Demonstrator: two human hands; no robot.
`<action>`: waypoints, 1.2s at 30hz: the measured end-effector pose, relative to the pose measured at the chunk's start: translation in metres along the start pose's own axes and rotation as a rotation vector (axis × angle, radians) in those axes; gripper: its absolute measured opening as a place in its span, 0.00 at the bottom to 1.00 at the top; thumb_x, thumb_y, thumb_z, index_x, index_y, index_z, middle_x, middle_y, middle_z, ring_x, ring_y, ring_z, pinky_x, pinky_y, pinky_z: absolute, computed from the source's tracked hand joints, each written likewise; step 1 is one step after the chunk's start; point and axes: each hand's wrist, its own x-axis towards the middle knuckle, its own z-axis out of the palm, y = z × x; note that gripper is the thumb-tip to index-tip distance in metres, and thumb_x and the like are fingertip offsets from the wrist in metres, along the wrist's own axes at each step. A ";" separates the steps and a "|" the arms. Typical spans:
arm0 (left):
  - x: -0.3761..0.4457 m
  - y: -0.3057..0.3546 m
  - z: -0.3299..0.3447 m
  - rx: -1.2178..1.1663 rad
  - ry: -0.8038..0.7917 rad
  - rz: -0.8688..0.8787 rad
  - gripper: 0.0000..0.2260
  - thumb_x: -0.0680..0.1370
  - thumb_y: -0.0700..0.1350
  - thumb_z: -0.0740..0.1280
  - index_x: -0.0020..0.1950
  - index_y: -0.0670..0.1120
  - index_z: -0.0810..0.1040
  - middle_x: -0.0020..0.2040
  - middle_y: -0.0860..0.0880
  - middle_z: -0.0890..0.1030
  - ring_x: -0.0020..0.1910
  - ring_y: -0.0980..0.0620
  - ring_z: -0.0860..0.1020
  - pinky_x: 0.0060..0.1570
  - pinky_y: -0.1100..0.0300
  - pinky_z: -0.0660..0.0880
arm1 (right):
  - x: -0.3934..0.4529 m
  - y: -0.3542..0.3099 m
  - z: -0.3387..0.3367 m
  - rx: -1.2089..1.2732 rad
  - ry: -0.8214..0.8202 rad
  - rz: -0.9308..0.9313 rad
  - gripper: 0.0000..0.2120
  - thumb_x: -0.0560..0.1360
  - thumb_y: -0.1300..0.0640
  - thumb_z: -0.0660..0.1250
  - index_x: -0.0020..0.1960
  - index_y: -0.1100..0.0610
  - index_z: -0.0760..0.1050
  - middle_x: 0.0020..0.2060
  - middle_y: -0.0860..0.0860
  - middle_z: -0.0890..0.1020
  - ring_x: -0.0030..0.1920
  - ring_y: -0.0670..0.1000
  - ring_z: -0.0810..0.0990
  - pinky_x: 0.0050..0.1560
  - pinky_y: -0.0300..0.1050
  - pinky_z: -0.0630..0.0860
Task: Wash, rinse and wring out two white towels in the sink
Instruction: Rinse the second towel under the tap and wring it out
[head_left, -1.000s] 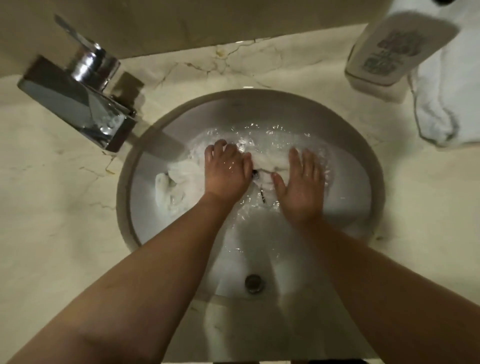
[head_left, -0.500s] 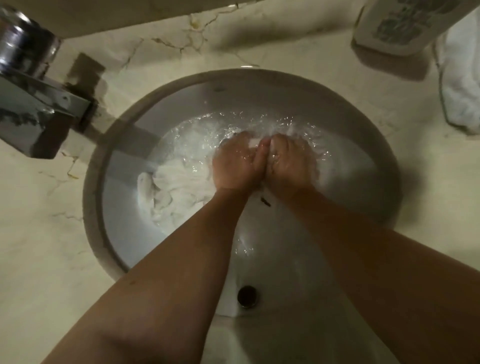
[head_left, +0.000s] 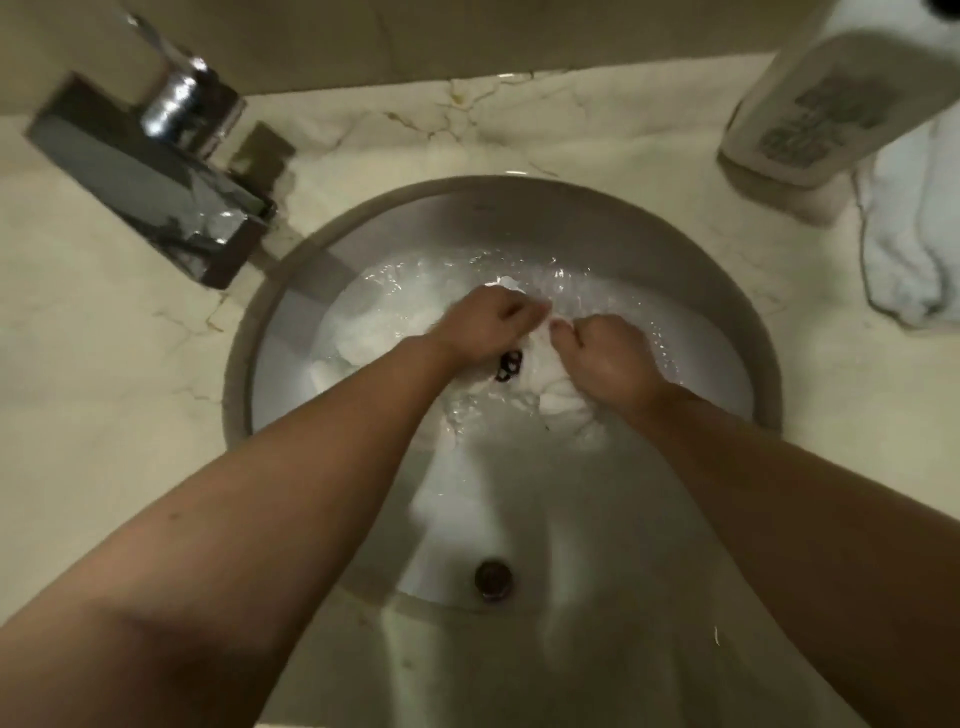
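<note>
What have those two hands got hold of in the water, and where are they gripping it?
Both the left hand and right hand clutch a bunched fold of the wet white towel.

Dim, warm light; soft blur, edges bowed.

A second ago both hands lay flat and open on the wet towel (head_left: 524, 364). Then they came together. Now the left hand (head_left: 485, 325) and right hand (head_left: 602, 353) are closed into fists with a small gap between them — each grabbing a bunch of the cloth.
</note>
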 end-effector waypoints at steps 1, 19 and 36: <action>-0.010 -0.003 0.000 0.166 0.063 0.112 0.17 0.83 0.52 0.61 0.37 0.46 0.75 0.32 0.49 0.75 0.34 0.49 0.73 0.39 0.55 0.66 | -0.003 0.001 0.000 0.014 -0.012 -0.012 0.26 0.80 0.46 0.54 0.42 0.64 0.81 0.40 0.65 0.82 0.43 0.62 0.80 0.49 0.50 0.73; -0.105 -0.059 0.050 0.220 0.704 -0.266 0.34 0.76 0.68 0.55 0.78 0.52 0.63 0.75 0.47 0.68 0.75 0.46 0.63 0.72 0.47 0.60 | -0.005 -0.058 0.037 -0.158 -0.218 -0.476 0.45 0.73 0.33 0.64 0.80 0.43 0.42 0.73 0.58 0.63 0.69 0.61 0.64 0.57 0.59 0.76; -0.058 -0.045 0.022 -0.136 0.908 -0.567 0.19 0.82 0.59 0.57 0.48 0.49 0.82 0.43 0.47 0.84 0.44 0.47 0.81 0.46 0.60 0.72 | 0.024 -0.084 0.061 0.427 -0.032 -0.040 0.17 0.80 0.51 0.59 0.65 0.53 0.76 0.47 0.54 0.85 0.46 0.56 0.83 0.50 0.49 0.78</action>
